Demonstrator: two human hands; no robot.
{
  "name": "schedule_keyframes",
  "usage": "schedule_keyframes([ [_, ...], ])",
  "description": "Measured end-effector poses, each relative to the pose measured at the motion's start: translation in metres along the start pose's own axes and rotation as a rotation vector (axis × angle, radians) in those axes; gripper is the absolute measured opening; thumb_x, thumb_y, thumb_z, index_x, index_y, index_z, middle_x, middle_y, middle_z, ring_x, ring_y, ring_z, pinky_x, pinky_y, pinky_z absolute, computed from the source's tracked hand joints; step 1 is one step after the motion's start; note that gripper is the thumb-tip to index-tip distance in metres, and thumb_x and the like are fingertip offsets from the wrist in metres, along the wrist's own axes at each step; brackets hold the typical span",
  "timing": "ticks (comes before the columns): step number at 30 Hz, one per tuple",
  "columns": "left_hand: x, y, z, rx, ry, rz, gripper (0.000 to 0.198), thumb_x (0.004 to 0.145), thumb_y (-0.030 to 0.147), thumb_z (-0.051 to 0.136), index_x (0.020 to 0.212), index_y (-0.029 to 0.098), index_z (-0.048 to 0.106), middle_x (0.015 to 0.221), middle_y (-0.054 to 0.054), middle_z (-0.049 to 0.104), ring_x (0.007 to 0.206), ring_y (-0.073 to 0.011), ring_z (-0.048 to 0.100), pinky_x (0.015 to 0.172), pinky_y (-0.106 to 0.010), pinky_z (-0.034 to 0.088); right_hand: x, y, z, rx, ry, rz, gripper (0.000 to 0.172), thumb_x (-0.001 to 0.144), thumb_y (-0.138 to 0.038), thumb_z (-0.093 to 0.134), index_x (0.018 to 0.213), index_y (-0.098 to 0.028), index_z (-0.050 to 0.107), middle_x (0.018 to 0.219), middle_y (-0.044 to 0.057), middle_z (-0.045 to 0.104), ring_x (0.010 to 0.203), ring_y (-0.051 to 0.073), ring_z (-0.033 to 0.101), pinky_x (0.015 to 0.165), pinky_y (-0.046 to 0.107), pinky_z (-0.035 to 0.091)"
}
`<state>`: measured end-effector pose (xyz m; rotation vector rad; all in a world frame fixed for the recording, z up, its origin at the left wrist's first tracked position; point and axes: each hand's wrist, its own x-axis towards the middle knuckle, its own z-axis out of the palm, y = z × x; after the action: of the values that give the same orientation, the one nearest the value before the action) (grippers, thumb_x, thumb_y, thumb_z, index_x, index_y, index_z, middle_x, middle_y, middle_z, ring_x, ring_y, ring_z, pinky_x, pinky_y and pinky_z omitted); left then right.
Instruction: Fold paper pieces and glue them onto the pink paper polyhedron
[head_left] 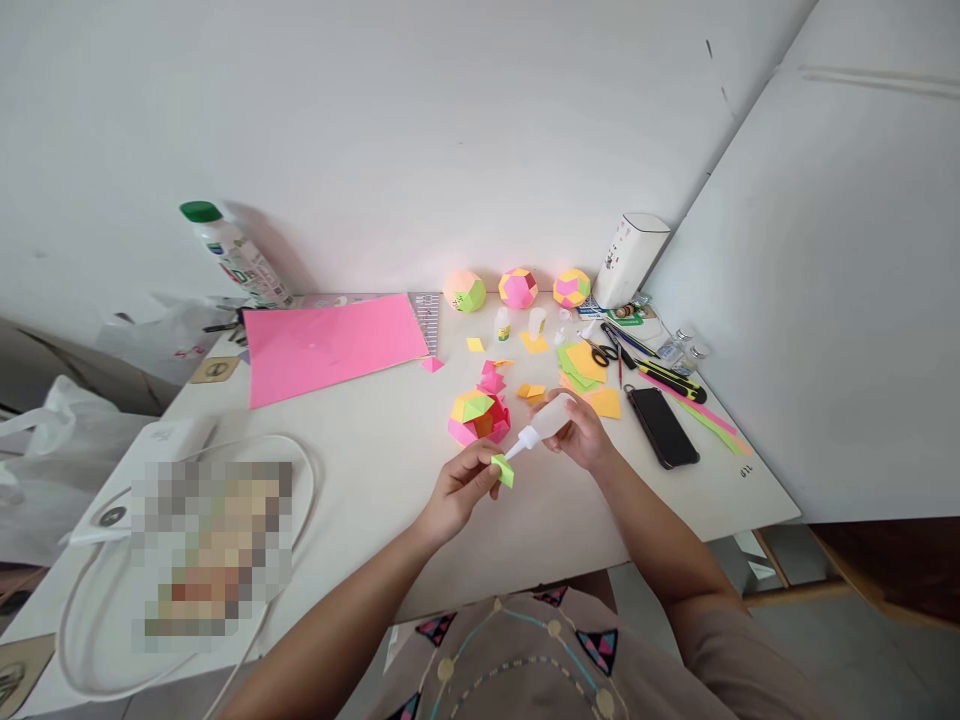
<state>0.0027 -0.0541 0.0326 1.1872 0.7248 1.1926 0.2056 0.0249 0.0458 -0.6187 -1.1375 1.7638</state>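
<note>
Pinched in my left hand [463, 488] is a small folded green paper piece [504, 471]. My right hand [583, 432] is closed round a white glue bottle [550, 420], tilted down to the left, its narrow nozzle at the green piece's upper edge. Whether glue is coming out is too small to tell. Just beyond my left hand sits a partly built paper ball [478, 416] in pink, yellow and green, with an opening that shows a red-pink inside. Behind it lie folded pink pieces [491, 378] and orange folded pieces [531, 391].
Three finished-looking paper balls [518, 288] stand along the wall. Sticky-note sheets [581, 366], scissors [604, 355], a cutter [679, 384] and a phone [663, 427] lie to the right. Left are a large pink sheet [337, 345], a green-capped bottle [236, 255] and a white cable [311, 490].
</note>
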Motion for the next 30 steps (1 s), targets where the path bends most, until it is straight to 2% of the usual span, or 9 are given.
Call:
schedule_keyframes([
  [5,0.000,0.004,-0.002,0.097,0.023,0.058,0.020,0.089,0.031,0.055,0.076,0.019,0.063,0.080,-0.002,0.050,0.062,-0.0102,0.049,0.057,-0.027,0.040,0.000,0.003,0.003,0.043,-0.037,0.047,0.024,0.086,-0.043,0.054,0.093,-0.020,0.053,0.087,0.007,0.072,0.042,0.010,0.053,0.039,0.023,0.038],
  [10,0.000,0.007,-0.002,0.120,0.020,0.059,0.019,0.089,0.032,0.055,0.078,0.020,0.064,0.081,-0.002,0.049,0.062,-0.0103,0.048,0.056,-0.026,0.040,0.000,0.006,0.008,0.092,0.006,0.139,0.027,0.081,-0.045,0.057,0.091,-0.020,0.052,0.081,0.005,0.071,0.044,0.011,0.053,0.040,0.023,0.039],
  [16,0.001,0.011,0.000,0.135,0.022,0.048,0.021,0.087,0.036,0.057,0.077,0.019,0.066,0.078,-0.003,0.049,0.063,-0.0114,0.048,0.056,-0.027,0.041,0.000,0.006,0.012,0.202,0.042,0.195,0.027,0.078,-0.044,0.058,0.091,-0.021,0.056,0.064,0.000,0.065,0.045,0.012,0.051,0.042,0.024,0.039],
  [21,0.001,0.009,-0.001,0.100,0.017,0.047,0.021,0.086,0.037,0.059,0.077,0.020,0.067,0.080,-0.004,0.050,0.064,-0.0122,0.049,0.057,-0.028,0.042,0.000,0.002,0.010,0.256,0.051,0.187,0.024,0.076,-0.039,0.057,0.090,-0.021,0.057,0.080,0.004,0.069,0.047,0.011,0.052,0.043,0.025,0.038],
  [30,0.001,0.010,-0.003,0.096,0.011,0.079,0.018,0.087,0.033,0.057,0.081,0.021,0.069,0.079,-0.003,0.050,0.063,-0.0122,0.049,0.058,-0.028,0.042,-0.002,-0.002,0.008,0.135,-0.055,0.122,0.024,0.077,-0.040,0.057,0.092,-0.021,0.052,0.086,0.005,0.070,0.049,0.012,0.055,0.046,0.026,0.041],
])
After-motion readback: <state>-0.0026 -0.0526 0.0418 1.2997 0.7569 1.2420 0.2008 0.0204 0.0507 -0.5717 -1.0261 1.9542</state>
